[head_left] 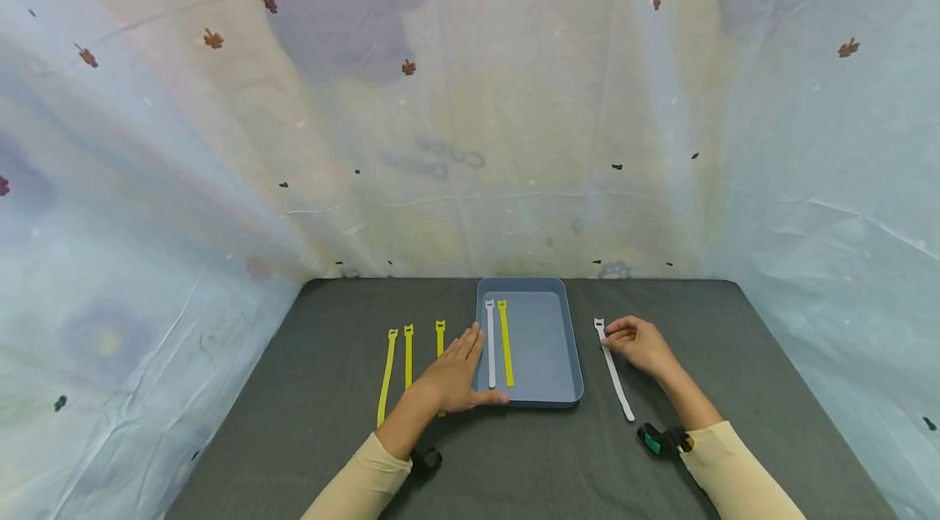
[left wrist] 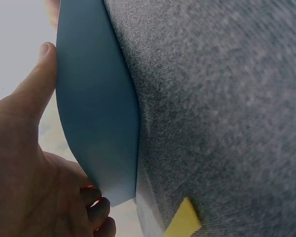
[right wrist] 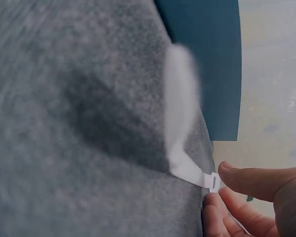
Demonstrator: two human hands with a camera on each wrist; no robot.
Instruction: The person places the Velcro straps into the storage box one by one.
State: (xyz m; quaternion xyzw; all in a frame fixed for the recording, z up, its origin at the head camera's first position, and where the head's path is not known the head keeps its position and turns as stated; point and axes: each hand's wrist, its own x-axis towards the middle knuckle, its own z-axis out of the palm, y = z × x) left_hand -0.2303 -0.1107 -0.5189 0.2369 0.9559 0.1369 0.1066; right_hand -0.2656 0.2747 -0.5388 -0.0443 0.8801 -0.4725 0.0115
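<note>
My left hand (head_left: 457,377) lies against the near left corner of a blue-grey tray (head_left: 543,348), fingers straight along its left side and thumb along the front rim. In the left wrist view, the thumb touches the tray wall (left wrist: 96,98). To the right of the tray, my right hand (head_left: 640,344) pinches a white cable tie (head_left: 617,381) close to its slotted head. The right wrist view shows its strap (right wrist: 181,98) reaching away from the fingertips, over a dark shadow. Inside the tray, a white cable tie (head_left: 491,353) and a yellow cable tie (head_left: 506,353) lie side by side.
Left of the tray are three yellow cable ties, an outer one (head_left: 386,377), a middle one (head_left: 408,357) and one (head_left: 441,338) partly behind my left hand. A dark grey cloth (head_left: 514,463) covers the table. Patterned curtains (head_left: 470,136) hang behind and at both sides.
</note>
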